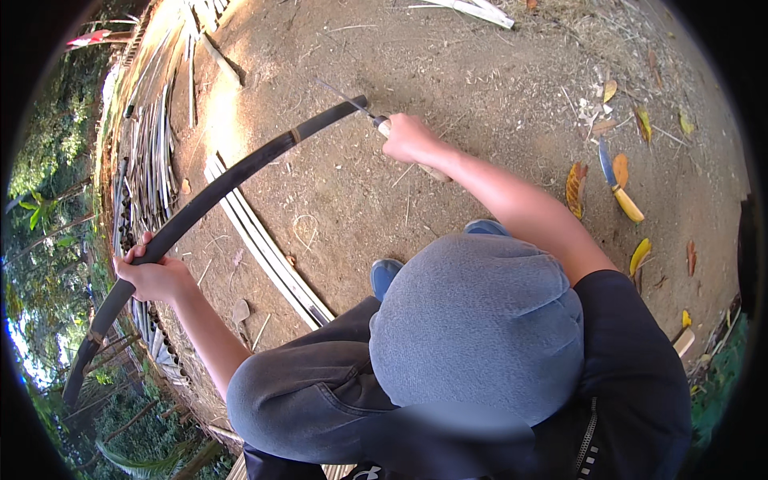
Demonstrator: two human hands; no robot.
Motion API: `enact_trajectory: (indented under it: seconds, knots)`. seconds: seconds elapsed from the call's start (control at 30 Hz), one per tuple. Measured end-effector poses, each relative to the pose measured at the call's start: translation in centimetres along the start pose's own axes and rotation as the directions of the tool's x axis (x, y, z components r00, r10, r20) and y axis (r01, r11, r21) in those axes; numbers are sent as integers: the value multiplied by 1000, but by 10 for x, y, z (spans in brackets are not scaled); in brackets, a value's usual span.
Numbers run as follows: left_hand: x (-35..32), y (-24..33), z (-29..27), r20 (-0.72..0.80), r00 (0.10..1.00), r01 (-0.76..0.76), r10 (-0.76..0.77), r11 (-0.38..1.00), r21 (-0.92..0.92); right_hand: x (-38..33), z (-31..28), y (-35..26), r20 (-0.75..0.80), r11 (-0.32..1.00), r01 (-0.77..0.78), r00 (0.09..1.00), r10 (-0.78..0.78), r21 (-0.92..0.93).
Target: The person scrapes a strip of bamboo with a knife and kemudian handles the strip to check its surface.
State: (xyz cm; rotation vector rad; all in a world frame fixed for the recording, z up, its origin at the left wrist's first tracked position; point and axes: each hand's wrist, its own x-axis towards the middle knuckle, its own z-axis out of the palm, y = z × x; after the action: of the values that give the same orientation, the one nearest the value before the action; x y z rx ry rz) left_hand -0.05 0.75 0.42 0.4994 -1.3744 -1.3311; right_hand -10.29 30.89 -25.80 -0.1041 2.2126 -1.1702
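Grey-clad bent knee (476, 320) and dark trousers fill the lower centre, closest to the lens, with a blue shoe toe (384, 276) showing just beyond. Left hand (152, 276): fingers wrapped closed around a long dark bamboo pole (232, 180), gripped partway along its length; pole runs from the lower left edge up and across to an end near upper centre, held off the ground. Right hand (410, 138): closed fist on the pale handle of a knife (370, 116), thin blade lying against the pole's far end, apparently touching it. Ground items outward from the grips: bundle of pale split bamboo strips (264, 244) lying on bare dirt ground (448, 72) below the pole, between the two hands; stack of further slats (152, 152) along the left margin; second knife with yellow handle (618, 188) lying well apart to the right, among scattered dry leaves (576, 190) of yellow and orange colour; pale cut sticks (480, 10) at the top edge. Green foliage (44, 160) borders the far left.
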Motion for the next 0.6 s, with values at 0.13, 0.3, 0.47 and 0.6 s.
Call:
enact_trajectory:
  seconds: [0.13,0.3,0.47,0.6]
  knots:
    - [8,-9,-8,28,1000,-4,3,1000,27,-3,7,12,16,999,52,999,-51,-18]
    - [17,-15,-13,-50,999,18,-15,998,56,-20,12,-30,32,998,56,998,-55,-11]
    - [10,-17,-20,-62,998,33,-28,996,81,-38,22,-29,63,970,245,968,-244,0]
    - [17,-22,-23,-56,997,48,-45,997,56,-9,13,-36,58,981,181,982,-177,-67]
